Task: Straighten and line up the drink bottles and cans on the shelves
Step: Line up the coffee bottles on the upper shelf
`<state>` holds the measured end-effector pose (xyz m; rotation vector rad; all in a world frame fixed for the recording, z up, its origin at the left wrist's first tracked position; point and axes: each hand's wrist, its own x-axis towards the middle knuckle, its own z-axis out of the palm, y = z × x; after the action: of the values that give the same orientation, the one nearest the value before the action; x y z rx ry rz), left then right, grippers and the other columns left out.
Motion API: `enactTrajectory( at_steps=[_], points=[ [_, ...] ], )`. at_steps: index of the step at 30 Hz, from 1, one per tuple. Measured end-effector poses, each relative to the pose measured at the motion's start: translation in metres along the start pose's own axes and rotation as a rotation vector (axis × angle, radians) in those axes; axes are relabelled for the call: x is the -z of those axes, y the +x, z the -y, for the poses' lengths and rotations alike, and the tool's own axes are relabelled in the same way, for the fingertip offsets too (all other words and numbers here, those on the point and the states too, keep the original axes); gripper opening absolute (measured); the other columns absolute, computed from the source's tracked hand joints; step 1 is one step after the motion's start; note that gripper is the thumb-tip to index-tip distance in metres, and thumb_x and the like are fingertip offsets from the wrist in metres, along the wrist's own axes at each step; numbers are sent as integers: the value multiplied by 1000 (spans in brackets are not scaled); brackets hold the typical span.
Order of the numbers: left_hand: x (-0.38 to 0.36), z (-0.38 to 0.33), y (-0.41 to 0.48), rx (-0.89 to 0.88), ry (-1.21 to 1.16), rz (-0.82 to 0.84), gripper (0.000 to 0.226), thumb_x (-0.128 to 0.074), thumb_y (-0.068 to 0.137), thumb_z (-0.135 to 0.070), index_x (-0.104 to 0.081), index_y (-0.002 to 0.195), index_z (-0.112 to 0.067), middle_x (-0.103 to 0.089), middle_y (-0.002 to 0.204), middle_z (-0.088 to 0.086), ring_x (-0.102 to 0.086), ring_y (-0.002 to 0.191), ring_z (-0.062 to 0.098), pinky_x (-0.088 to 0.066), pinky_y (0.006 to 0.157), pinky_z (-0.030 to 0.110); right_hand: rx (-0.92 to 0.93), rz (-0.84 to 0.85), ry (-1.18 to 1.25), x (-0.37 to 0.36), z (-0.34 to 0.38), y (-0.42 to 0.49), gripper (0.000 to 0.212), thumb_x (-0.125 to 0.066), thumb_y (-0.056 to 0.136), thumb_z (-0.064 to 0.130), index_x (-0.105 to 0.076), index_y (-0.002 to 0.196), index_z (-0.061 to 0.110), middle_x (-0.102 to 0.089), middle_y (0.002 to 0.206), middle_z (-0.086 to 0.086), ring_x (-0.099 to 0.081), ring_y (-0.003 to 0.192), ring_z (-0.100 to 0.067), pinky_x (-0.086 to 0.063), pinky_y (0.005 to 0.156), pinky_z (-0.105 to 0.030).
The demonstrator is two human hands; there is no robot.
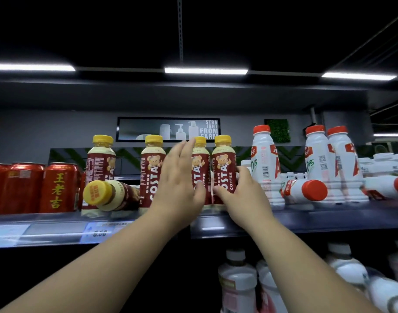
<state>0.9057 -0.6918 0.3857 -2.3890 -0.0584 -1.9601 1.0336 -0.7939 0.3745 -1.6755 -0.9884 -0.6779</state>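
The left hand is spread flat, fingers open, against a standing Costa bottle near the shelf front edge. The right hand curls around the neighbouring Costa bottle, gripping its lower side. A toppled Costa bottle lies cap-forward at the edge, beside red cans. White bottles stand right, one fallen.

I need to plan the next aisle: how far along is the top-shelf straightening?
Done: the red cans stand upright in a row. In hand: the left hand and right hand are around two upright Costa bottles. Left: a toppled Costa bottle and two toppled white bottles.
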Motion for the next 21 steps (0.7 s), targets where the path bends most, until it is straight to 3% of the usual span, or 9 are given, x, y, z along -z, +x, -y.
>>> enactTrajectory(
  at_steps=[3,5,7,9,12,16,21],
  points=[
    [-11,-10,1,335,-219,98,90,-68,85,-25,-9,154,-26,-29,141,-3,-33,129,13,-26,108,28,4,-14,-20,0,0,0,55,-67,81,53,-45,125,28,-63,110,6,-58,93,-21,-46,76,-36],
    [-15,-7,1,437,-245,208,88,-71,82,-36,-13,148,-33,-40,127,-10,-45,110,8,-36,98,30,7,-22,-26,0,-1,0,52,-66,82,49,-44,124,28,-62,108,5,-52,87,-20,-41,72,-35],
    [-18,-3,2,436,-222,271,82,-71,80,-38,-16,141,-37,-57,118,-7,-59,99,12,-48,91,38,12,-25,-31,0,-2,0,51,-66,84,47,-42,124,28,-61,108,5,-50,86,-19,-40,72,-34],
    [-20,-1,5,461,-154,320,86,-70,81,-36,-11,144,-35,-62,112,-3,-62,95,18,-50,88,42,8,-16,-37,-1,-3,0,49,-64,86,44,-40,125,27,-60,110,3,-48,86,-19,-38,72,-34],
    [-20,2,4,477,-93,334,94,-73,81,-32,-9,149,-31,-62,117,-3,-62,101,21,-50,92,42,0,-11,-40,-1,-5,1,45,-62,89,41,-42,125,24,-61,113,-1,-49,88,-21,-37,73,-34],
    [-18,4,1,447,-137,308,89,-78,79,-34,-19,146,-29,-62,123,-6,-62,107,18,-48,95,39,7,-5,-45,-1,-3,0,40,-61,90,38,-43,122,24,-62,112,-1,-52,90,-22,-39,74,-34],
    [-18,3,0,397,-121,295,83,-82,72,-42,-31,137,-32,-62,110,-15,-63,104,13,-50,93,39,4,-24,-52,-1,-3,-1,36,-60,89,33,-43,119,23,-61,109,-2,-54,91,-25,-42,74,-36]
  ],
)
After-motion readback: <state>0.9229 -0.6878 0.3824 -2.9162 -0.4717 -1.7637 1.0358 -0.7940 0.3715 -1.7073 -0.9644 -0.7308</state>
